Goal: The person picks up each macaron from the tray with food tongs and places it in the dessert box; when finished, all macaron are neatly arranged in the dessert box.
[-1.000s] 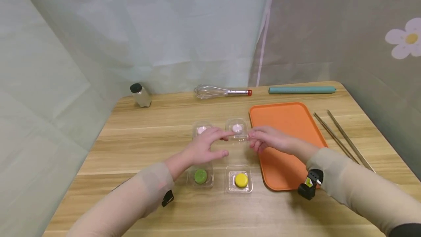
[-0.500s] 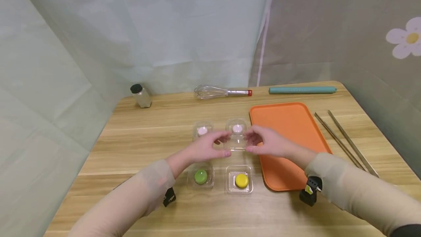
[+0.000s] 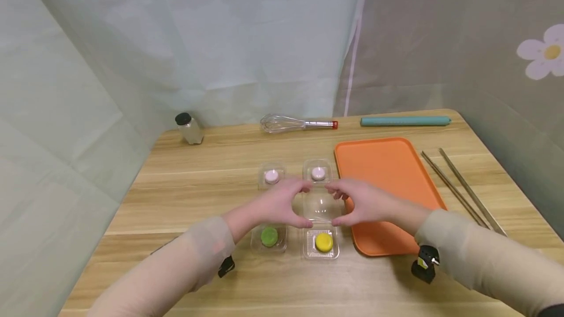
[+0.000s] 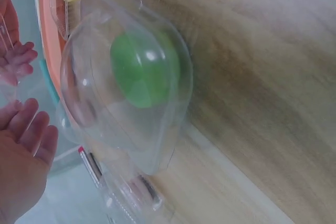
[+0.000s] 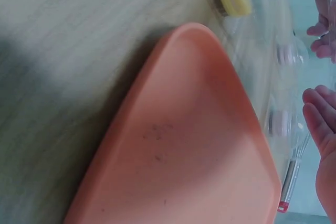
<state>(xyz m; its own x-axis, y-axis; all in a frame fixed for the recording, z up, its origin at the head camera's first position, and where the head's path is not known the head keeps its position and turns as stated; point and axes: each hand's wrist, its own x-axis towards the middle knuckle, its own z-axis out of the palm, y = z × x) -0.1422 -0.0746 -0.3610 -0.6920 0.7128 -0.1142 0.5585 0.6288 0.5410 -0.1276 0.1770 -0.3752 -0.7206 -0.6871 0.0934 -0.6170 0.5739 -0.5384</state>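
A clear lid (image 3: 320, 205) hangs level between 2 hands, left hand (image 3: 277, 206) and right hand (image 3: 363, 204) pinching opposite edges, equally near, just above the yellow cake (image 3: 323, 241).

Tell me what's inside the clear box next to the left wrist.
A green round sweet sits inside the clear box, under its shut domed lid. The left wrist view shows it plainly through the plastic. Its underside and anything beneath it cannot be seen.

Curtained tabletop recording booth, whisk (image 3: 291, 123)
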